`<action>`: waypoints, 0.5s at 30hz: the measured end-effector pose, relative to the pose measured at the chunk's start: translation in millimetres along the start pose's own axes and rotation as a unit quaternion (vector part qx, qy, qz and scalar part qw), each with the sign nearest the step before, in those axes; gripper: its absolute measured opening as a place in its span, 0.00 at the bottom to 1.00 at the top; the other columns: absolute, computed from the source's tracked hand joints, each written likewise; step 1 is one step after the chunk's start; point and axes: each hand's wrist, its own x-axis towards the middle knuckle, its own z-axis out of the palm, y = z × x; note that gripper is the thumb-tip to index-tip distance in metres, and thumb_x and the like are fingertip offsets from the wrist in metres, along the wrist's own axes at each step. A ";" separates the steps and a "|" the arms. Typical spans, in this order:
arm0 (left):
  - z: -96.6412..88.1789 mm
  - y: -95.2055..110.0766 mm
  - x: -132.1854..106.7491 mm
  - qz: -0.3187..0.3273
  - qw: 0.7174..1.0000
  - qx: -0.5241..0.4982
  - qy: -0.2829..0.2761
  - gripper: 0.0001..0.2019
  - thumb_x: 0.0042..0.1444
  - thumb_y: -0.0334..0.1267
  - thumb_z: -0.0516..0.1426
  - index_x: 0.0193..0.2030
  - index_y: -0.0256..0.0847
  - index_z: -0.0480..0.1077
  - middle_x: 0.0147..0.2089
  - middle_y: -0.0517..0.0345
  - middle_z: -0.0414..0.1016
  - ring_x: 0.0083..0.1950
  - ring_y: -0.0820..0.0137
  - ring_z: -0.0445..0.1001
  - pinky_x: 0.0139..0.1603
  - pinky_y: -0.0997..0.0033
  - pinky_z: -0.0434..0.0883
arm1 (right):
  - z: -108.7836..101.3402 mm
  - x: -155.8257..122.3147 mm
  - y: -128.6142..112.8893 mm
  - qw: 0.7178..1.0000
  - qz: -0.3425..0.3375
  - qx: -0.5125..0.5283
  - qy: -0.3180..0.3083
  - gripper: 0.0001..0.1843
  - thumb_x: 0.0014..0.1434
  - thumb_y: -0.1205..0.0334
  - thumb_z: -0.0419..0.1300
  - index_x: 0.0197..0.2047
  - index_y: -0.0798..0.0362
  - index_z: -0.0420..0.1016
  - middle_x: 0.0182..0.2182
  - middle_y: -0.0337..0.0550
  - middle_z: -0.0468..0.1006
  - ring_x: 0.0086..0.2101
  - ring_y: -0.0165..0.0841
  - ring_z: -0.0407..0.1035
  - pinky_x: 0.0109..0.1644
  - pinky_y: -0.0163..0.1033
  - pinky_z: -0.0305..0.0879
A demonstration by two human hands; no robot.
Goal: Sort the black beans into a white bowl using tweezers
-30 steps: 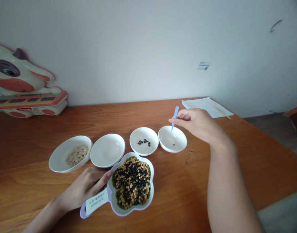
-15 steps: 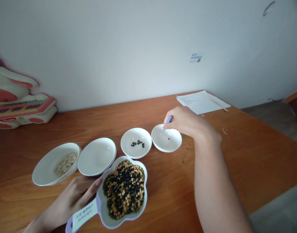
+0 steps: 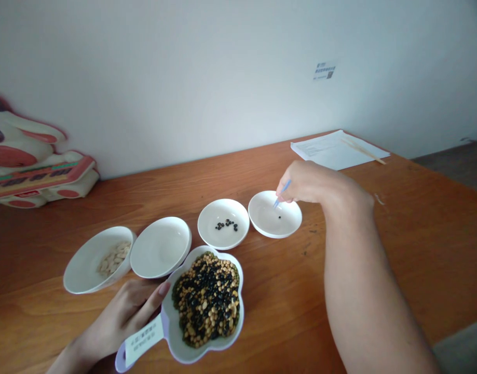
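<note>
- And here we are, the blue tweezers (image 3: 283, 193) pinched tight in the right grip (image 3: 308, 182), thumb and fingers clenched on the upper part, tips angled down.
- Look at that long axis: it tilts from upper right down to lower left, tips over the nearest-right white bowl (image 3: 291, 224), aimed just up and left of a lone black bean (image 3: 279, 217); the tips are close, but no touch on the bean that I can see.
- The right arm has the clear advantage here, far nearer that bowl than the left, reaching in from the counter's right side.
- Next door, almost touching, a second white bowl (image 3: 207, 232) holds a small cluster of black beans (image 3: 227, 225).
- Along the row, a third white bowl (image 3: 160, 247), then a fourth (image 3: 79, 273) with pale seeds (image 3: 112, 258).
- Down front, a flower-shaped dish (image 3: 241, 306) is packed with a mix of black, yellow and green beans (image 3: 207, 298).
- The left grip (image 3: 125, 311) sits at that dish's labelled handle, fingertip against its rim; can't tell if it's gripping or just resting.
- Out at the far edge of the counter (image 3: 397, 249), a paper sheet (image 3: 331, 150) with a wooden stick (image 3: 363, 150) on it; over at the far left corner, a cartoon-animal toy keyboard (image 3: 24, 166).
</note>
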 end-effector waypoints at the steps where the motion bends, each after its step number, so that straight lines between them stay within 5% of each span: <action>1: 0.1 -1.2 -0.3 -0.004 1.000 -0.009 -0.007 0.18 0.73 0.36 0.44 0.29 0.42 0.62 0.25 0.62 0.72 0.25 0.75 0.71 0.30 0.77 0.70 | -1.5 -2.0 -2.0 0.999 0.028 -0.007 -0.014 0.11 0.44 0.68 0.71 0.15 0.49 0.78 0.14 0.41 0.71 0.18 0.36 0.66 0.25 0.45 0.61; 8: -0.4 -3.4 -1.0 0.002 1.000 -0.002 -0.006 0.19 0.73 0.35 0.44 0.28 0.41 0.62 0.26 0.62 0.72 0.25 0.77 0.71 0.30 0.79 0.68 | -7.2 -9.5 -3.7 0.989 0.068 -0.097 -0.092 0.06 0.43 0.71 0.64 0.19 0.52 0.74 0.14 0.33 0.57 0.19 0.29 0.57 0.26 0.38 0.52; 15: -1.3 -0.8 -0.9 -0.007 1.000 -0.007 -0.005 0.20 0.73 0.35 0.44 0.28 0.41 0.62 0.25 0.63 0.71 0.24 0.78 0.71 0.29 0.81 0.68 | -4.4 -4.6 -8.2 0.983 0.087 -0.109 -0.118 0.05 0.40 0.70 0.62 0.22 0.51 0.73 0.17 0.33 0.56 0.20 0.29 0.55 0.28 0.40 0.51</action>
